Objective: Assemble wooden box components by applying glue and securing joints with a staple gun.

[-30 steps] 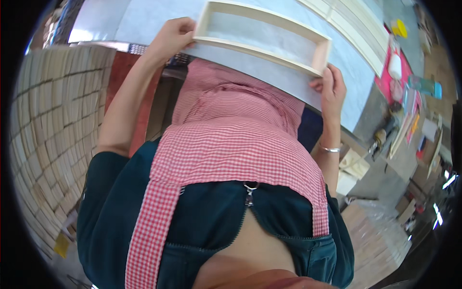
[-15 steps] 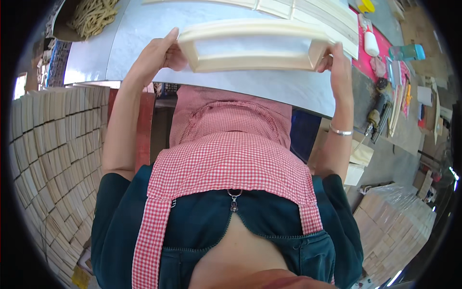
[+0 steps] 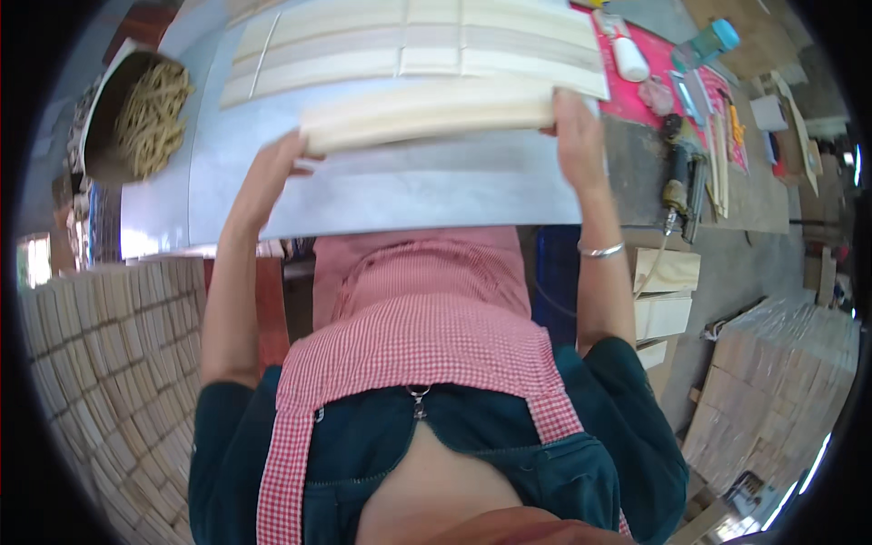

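Over the near part of the pale table (image 3: 391,195), a rectangular wooden frame (image 3: 427,113) is held level between my hands, smeared by motion. Its long side faces me, so its opening is hidden. My left hand (image 3: 272,177) grips the left end, fingers against the wood. The right end is in my right hand (image 3: 579,141), with the fingertips curled round its edge. Just beyond the frame lies a row of long pale wooden boards (image 3: 345,54), crossed by thin light bands.
An open bin (image 3: 100,127) of tan bands (image 3: 154,118) stands at the left. On the right are a white bottle (image 3: 629,58), a teal-capped bottle (image 3: 704,45) and an air tool (image 3: 677,177). Stacked wood pieces (image 3: 118,336) rise at lower left; a wrapped stack (image 3: 772,391) stands at lower right.
The frame has turned from showing its opening to showing only its long side. My hands still hold both ends. The whole view has shifted, bringing more of the table's far boards into sight.
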Tool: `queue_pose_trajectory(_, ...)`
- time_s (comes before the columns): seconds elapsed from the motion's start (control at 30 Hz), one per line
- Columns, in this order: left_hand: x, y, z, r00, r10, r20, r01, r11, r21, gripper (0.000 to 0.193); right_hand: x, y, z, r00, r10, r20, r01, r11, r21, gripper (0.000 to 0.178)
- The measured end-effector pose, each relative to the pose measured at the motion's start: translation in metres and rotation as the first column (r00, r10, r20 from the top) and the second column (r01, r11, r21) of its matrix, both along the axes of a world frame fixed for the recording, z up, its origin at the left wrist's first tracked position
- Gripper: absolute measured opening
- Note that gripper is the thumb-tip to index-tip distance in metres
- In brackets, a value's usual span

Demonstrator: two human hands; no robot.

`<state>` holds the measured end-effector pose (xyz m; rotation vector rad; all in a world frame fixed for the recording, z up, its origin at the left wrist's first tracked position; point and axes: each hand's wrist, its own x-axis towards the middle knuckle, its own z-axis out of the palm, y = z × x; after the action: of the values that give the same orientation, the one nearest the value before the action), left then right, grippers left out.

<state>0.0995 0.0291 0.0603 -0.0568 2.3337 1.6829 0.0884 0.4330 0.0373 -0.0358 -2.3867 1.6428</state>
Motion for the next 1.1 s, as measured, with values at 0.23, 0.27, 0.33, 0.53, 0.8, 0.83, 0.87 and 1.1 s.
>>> queue_pose_trajectory(0.23,0.07,-0.004,-0.059,0.957,-0.085,-0.279,0.001,0.957,-0.288,0.045,-0.017,0.058,-0.054,0.953,0.233,-0.195,-0.129,0.892,0.433,0.032)
queue_pose_trajectory(0.27,0.075,-0.001,-0.055,0.955,-0.088,-0.284,-0.001,0.954,-0.3,0.045,-0.038,0.074,-0.05,0.961,0.086,-0.263,0.046,0.887,0.459,0.034)
queue_pose_trajectory(0.33,0.081,0.003,-0.049,0.956,0.182,-0.231,-0.216,0.968,-0.129,0.031,-0.09,0.119,-0.043,0.88,-0.167,-0.445,0.397,0.773,0.495,0.035)
queue_pose_trajectory(0.53,0.099,-0.012,-0.063,0.851,0.523,-0.044,-0.511,0.846,0.151,0.018,-0.179,0.208,-0.064,0.805,-0.571,-0.161,0.457,0.424,0.782,0.063)
queue_pose_trajectory(0.8,0.106,0.023,-0.057,0.94,0.224,-0.256,-0.277,0.941,-0.196,0.048,-0.191,0.225,-0.073,0.739,-0.662,-0.128,0.652,0.653,0.386,0.075)
queue_pose_trajectory(0.83,0.105,0.025,-0.059,0.932,0.188,-0.309,-0.265,0.937,-0.229,0.057,-0.176,0.204,-0.052,0.724,-0.675,-0.144,0.678,0.657,0.33,0.073)
queue_pose_trajectory(0.87,0.104,0.029,-0.061,0.923,0.146,-0.357,-0.249,0.932,-0.263,0.066,-0.155,0.181,-0.031,0.705,-0.691,-0.157,0.704,0.656,0.274,0.071)
queue_pose_trajectory(1.1,0.058,0.035,-0.082,0.892,0.106,-0.439,-0.249,0.927,-0.282,0.067,-0.014,0.009,0.01,0.923,-0.277,-0.267,0.112,0.858,-0.501,0.041)
